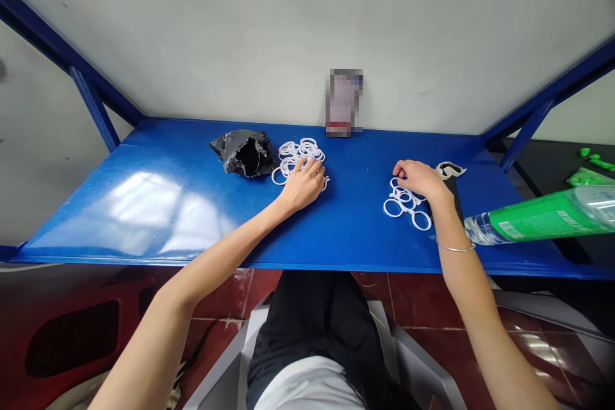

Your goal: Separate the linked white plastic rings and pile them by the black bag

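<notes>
My left hand (303, 184) lies on the near edge of a pile of white plastic rings (294, 152) on the blue table (163, 205), fingers stretched over the rings. My right hand (421, 179) rests curled over a smaller group of white rings (404, 204) to the right, its fingertips bent down onto them; what they pinch is hidden. A thin bracelet sits on my right wrist.
A crumpled black plastic bag (245, 152) lies left of the big pile. A blurred-out upright object (344, 102) leans on the back wall. A dark strip with a white piece (450, 170) lies behind my right hand. A green-labelled water bottle (542, 216) lies at right.
</notes>
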### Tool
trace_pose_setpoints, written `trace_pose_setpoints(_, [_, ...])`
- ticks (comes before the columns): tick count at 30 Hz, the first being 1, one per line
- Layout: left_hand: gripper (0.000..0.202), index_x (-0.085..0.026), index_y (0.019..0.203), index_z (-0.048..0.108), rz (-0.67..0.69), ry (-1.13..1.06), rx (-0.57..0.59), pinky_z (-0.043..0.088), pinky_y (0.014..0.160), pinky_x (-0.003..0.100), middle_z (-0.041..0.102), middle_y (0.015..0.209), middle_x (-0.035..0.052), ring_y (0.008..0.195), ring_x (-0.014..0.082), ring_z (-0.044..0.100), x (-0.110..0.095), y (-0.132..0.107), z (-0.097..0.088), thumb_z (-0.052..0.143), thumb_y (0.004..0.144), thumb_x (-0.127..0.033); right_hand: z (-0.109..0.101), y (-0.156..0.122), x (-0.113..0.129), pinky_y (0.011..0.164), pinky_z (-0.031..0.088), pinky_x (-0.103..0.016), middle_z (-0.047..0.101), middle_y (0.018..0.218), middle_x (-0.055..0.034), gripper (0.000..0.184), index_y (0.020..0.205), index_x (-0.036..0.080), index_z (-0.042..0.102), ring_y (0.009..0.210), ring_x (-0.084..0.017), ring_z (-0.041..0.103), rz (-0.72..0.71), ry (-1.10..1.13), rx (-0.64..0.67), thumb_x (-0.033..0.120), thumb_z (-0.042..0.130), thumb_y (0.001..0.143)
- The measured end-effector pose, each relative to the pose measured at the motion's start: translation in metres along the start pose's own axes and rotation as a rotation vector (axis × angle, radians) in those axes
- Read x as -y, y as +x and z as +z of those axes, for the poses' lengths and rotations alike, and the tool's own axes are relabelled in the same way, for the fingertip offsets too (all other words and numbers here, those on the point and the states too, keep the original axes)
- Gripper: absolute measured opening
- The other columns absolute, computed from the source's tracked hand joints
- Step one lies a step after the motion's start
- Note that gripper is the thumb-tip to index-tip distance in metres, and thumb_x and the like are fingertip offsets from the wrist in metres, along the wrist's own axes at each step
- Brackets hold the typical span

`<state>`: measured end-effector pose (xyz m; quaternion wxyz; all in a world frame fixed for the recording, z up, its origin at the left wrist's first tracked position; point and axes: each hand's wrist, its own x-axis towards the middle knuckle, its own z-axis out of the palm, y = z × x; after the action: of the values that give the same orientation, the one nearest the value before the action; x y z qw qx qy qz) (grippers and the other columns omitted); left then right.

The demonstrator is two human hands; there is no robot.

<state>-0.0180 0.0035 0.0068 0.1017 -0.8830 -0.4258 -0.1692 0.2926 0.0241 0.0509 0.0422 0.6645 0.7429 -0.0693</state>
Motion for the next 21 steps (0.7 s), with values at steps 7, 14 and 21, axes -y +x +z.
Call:
trace_pose_setpoints(7, [0.038,-0.012,0.129,0.059,0.207,-0.092,0.117,0.038,0.111,0.048,0.050,0.143,0.0157,0.135,0.0291,0.046,-0.008,-0.003,-0.002,0.041,0.097,-0.025,-0.002,-0.002,0.008,0.054,0.030,-0.028,0.067,0.078,-0.0024,0.017,0.087,0.021,0.061,0.071,-0.018,0.057,0.007,-0.011,-0.011,0.010,0.051,0.079])
trace_pose_setpoints(14, [0.034,-0.008,0.108,0.069,0.197,-0.047,0.056,0.042,0.108,0.045,0.066,0.121,0.0164,0.121,0.0262,0.058,-0.001,-0.002,0.006,0.039,0.097,-0.019,-0.008,-0.006,0.010,0.056,0.029,-0.029,0.066,0.091,-0.0061,0.016,0.092,0.019,0.062,0.073,-0.020,0.058,0.055,-0.084,-0.164,0.013,0.052,0.080])
trace_pose_setpoints(21, [0.034,-0.008,0.092,0.073,0.158,-0.004,-0.011,0.046,0.102,0.044,0.071,0.104,0.0151,0.107,0.0259,0.064,0.003,-0.001,0.007,0.040,0.096,-0.018,-0.012,-0.010,0.012,0.062,0.039,-0.031,0.064,0.097,-0.0128,0.022,0.094,0.015,0.066,0.080,-0.024,0.061,0.023,-0.049,-0.455,0.013,0.047,0.082])
